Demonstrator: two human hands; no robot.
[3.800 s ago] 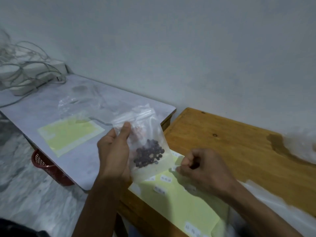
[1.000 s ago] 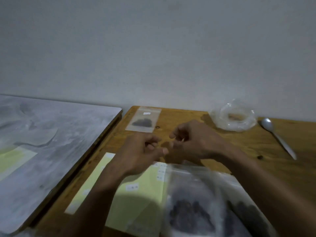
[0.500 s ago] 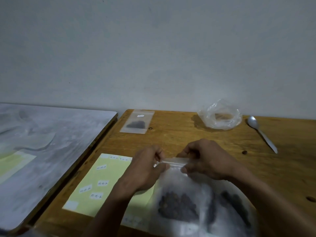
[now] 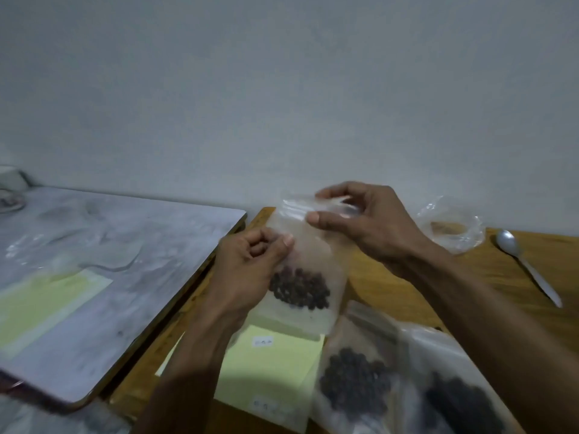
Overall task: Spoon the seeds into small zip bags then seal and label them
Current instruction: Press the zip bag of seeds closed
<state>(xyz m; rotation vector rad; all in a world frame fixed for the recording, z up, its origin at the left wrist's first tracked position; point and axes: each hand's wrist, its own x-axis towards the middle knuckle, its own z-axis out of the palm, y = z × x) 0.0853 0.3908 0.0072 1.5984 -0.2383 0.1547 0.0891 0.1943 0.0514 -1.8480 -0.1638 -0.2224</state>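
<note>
**Both hands hold 1 small seed bag above the wooden worktop**

A small clear zip bag (image 4: 308, 267) is held upright over the wooden worktop (image 4: 385, 286), its mouth at the top and a clump of dark seeds (image 4: 299, 288) settled in its lower half. The left hand (image 4: 250, 270) grips the bag's left edge about midway up: the thumb presses against the plastic and the other fingers are curled in toward the palm. The right hand (image 4: 372, 220) pinches the zip strip at the top of the bag between thumb and forefinger, the remaining fingers bent loosely behind it. Whether the strip is sealed cannot be told; the plastic there is blurred.

Below the held bag lies a pale yellow label sheet (image 4: 275, 368) carrying a few small white stickers, flat on the worktop. To its right, at the lower edge of the view, sit 2 more clear bags with dark seeds (image 4: 404, 386), partly overlapping each other and touching the sheet's right side.

Toward the wall, a crumpled clear plastic bag (image 4: 451, 227) rests on the wood behind the right wrist, and a metal spoon (image 4: 526, 264) lies just beside it, bowl toward the wall.

On the left stands a grey worktop (image 4: 125, 277), with a second yellow sheet (image 4: 47, 305) and some clear plastic (image 4: 94, 249) lying on it.
</note>
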